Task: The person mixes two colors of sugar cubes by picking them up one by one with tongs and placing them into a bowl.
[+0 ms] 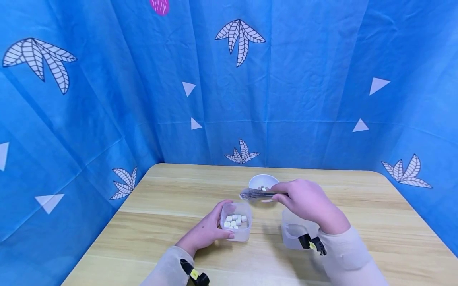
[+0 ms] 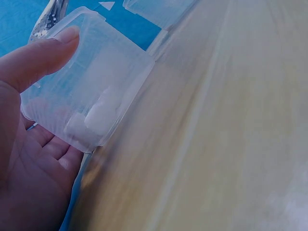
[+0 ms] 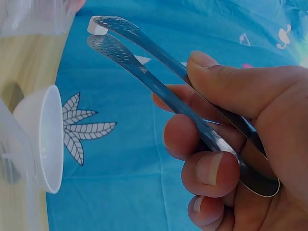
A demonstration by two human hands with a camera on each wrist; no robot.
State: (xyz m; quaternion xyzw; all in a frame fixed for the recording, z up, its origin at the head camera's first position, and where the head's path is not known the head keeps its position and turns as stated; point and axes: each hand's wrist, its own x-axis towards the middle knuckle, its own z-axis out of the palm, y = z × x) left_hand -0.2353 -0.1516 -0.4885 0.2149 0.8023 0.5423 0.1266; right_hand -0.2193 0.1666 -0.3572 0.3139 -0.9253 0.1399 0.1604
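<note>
My left hand (image 1: 211, 228) grips a clear plastic container (image 1: 241, 236) standing on the table, thumb on the near side and fingers around the far side. Several small white cubes (image 1: 236, 219) lie at its bottom. Metal tongs (image 3: 159, 94), with perforated tips, are held by my right hand (image 1: 309, 198) between thumb and fingers. In the right wrist view a white cube (image 3: 97, 25) shows at the tips of the tongs. Those tips are above the table, between the container and a white bowl (image 1: 259, 180), which holds more small pieces partly hidden by the tongs and hand.
A second clear container (image 1: 289, 238) stands on the right, under my right forearm, which covers part of it. The wooden table (image 1: 182, 186) meets a blue patterned curtain (image 1: 304, 79) at its back and sides.
</note>
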